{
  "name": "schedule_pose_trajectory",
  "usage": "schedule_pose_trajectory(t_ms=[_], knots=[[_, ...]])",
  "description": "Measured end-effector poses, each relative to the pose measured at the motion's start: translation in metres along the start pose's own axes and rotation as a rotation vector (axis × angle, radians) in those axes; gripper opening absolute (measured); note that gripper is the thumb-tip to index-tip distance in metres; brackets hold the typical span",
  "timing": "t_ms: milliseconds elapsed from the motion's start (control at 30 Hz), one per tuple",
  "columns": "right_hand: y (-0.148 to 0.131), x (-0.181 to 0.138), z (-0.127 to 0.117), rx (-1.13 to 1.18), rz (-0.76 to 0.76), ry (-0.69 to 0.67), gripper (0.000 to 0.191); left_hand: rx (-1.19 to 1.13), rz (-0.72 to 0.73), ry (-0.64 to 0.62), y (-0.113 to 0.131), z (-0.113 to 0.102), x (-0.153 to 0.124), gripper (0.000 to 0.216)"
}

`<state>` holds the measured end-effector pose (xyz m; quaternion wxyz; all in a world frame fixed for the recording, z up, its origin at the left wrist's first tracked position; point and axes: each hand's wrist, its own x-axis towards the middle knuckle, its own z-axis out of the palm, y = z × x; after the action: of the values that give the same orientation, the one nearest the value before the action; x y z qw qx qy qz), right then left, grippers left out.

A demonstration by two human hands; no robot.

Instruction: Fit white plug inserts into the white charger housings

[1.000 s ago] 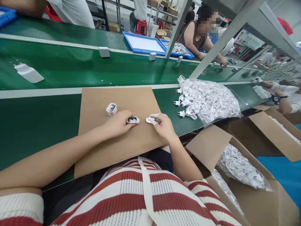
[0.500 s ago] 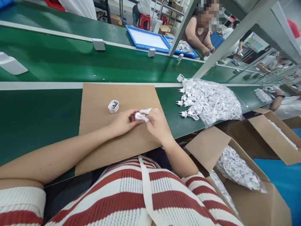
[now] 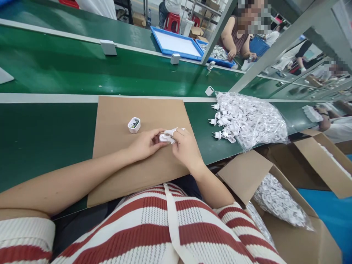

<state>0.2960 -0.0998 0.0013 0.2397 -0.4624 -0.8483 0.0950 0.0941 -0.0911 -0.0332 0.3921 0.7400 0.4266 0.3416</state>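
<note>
Both hands meet over a cardboard sheet around a small white plastic charger part. My left hand pinches its left end between thumb and fingers. From the other side, my right hand grips it with closed fingertips, which appear to have white covers on them. Where the part ends and these covers begin is hard to make out. Left of and beyond the hands, an open white charger housing stands on the cardboard, with small electronic parts visible inside.
To the right lies a clear bag of white plug pieces, several spilling from its mouth. A white housing sits beside it. Beyond runs a green conveyor belt carrying white chargers. An open carton holds more bagged pieces. A co-worker sits across.
White chargers on the belt have shifted left. The view has tilted slightly. Both hands keep hold of the white part in nearly the same place.
</note>
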Motion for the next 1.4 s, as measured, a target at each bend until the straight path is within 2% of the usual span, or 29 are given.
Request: schedule_pose_trajectory(t_ms=[133, 233, 333, 400, 500, 567, 600, 633, 733, 767, 800, 900, 1000, 1100, 1167, 1233, 1300, 1400], knots=[[0.003, -0.001, 0.008, -0.011, -0.002, 0.036, 0.042, 0.174, 0.073, -0.028, -0.001, -0.001, -0.001, 0.031], [0.002, 0.0, 0.009, 0.014, 0.024, 0.037, 0.045, 0.404, 0.142, -0.03, -0.004, -0.001, 0.001, 0.034], [0.003, 0.003, 0.009, 0.078, 0.079, 0.026, 0.043, 0.557, 0.141, -0.027, -0.003, -0.001, 0.003, 0.038], [0.01, 0.004, 0.009, 0.21, 0.09, 0.022, 0.041, 0.566, 0.105, -0.042, 0.002, -0.003, 0.002, 0.039], [0.034, -0.003, 0.005, 0.465, 0.07, 0.062, 0.045, 0.436, 0.064, -0.095, 0.014, -0.013, -0.002, 0.036], [0.061, -0.017, -0.002, 0.399, 0.134, 0.189, 0.046, 0.346, 0.062, -0.022, 0.02, -0.029, -0.002, 0.034], [0.075, -0.027, -0.007, 0.251, 0.196, 0.259, 0.042, 0.328, 0.051, 0.062, 0.021, -0.04, 0.001, 0.034], [0.09, -0.037, -0.012, 0.078, 0.261, 0.27, 0.042, 0.334, 0.029, 0.17, 0.02, -0.053, 0.006, 0.036], [0.128, -0.068, -0.023, -0.396, 0.507, 0.153, 0.048, 0.438, -0.133, 0.468, 0.002, -0.103, 0.033, 0.042], [0.136, -0.077, -0.025, -0.485, 0.535, 0.116, 0.046, 0.471, -0.209, 0.514, -0.006, -0.121, 0.043, 0.043], [0.143, -0.083, -0.026, -0.542, 0.533, 0.106, 0.046, 0.493, -0.311, 0.551, -0.016, -0.138, 0.053, 0.043], [0.153, -0.094, -0.024, -0.628, 0.47, 0.113, 0.036, 0.521, -0.479, 0.628, -0.039, -0.18, 0.072, 0.038], [0.162, -0.096, -0.022, -0.638, 0.411, 0.125, 0.028, 0.526, -0.573, 0.673, -0.051, -0.201, 0.078, 0.04], [0.176, -0.095, -0.023, -0.527, 0.385, 0.14, 0.027, 0.541, -0.612, 0.665, -0.052, -0.203, 0.078, 0.047], [0.186, -0.096, -0.027, -0.392, 0.391, 0.161, 0.031, 0.583, -0.579, 0.672, -0.047, -0.198, 0.077, 0.057], [0.195, -0.096, -0.03, -0.292, 0.424, 0.187, 0.03, 0.634, -0.481, 0.665, -0.038, -0.19, 0.071, 0.068], [0.197, -0.095, -0.032, -0.256, 0.489, 0.248, 0.02, 0.668, -0.353, 0.617, -0.026, -0.181, 0.059, 0.072], [0.181, -0.086, -0.027, -0.131, 0.582, 0.415, 0.01, 0.676, -0.147, 0.446, -0.003, -0.169, 0.027, 0.071]])
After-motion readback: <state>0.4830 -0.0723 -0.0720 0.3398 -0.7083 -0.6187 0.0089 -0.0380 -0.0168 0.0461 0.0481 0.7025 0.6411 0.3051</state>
